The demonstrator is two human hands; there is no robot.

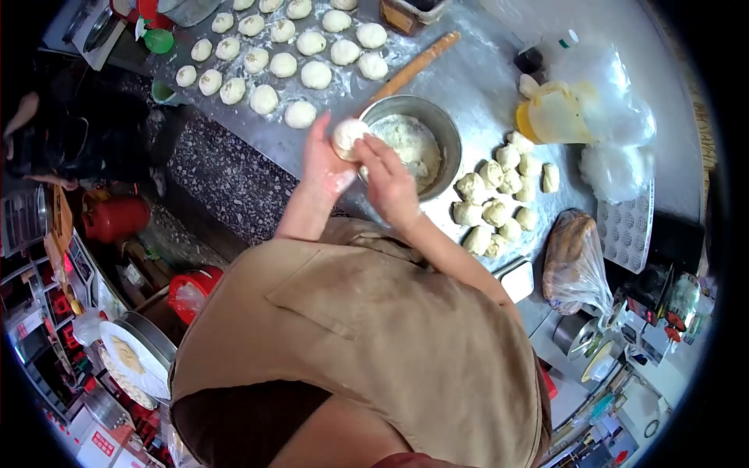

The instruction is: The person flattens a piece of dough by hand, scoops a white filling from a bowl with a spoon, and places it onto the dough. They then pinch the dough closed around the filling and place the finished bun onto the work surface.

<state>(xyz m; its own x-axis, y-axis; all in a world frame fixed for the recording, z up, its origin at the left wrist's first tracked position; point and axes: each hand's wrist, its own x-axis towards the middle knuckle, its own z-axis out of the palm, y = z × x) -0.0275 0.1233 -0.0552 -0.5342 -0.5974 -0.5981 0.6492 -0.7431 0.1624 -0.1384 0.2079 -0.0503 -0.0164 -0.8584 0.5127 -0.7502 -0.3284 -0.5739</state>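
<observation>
A round dough ball [348, 138] rests in my left hand [321, 165], whose fingers curl up around its left side. The fingers of my right hand [390, 178] press on the ball's right edge, so both hands touch it. Just behind my right hand stands a round metal pot [454, 148] with pale flour [409, 144] inside. Rows of shaped dough balls [316, 75] sit on the floured metal table [253, 134] at the upper left. To the right of the pot lies a cluster of rougher dough pieces [493, 212].
A rolling pin [417, 69] lies behind the pot. At the right are a jug of yellow liquid [550, 115], plastic bags [616, 168], a bagged brown item [569, 253] and a white-topped device [516, 279]. A red gas cylinder [117, 218] and another person [94, 132] are at the left.
</observation>
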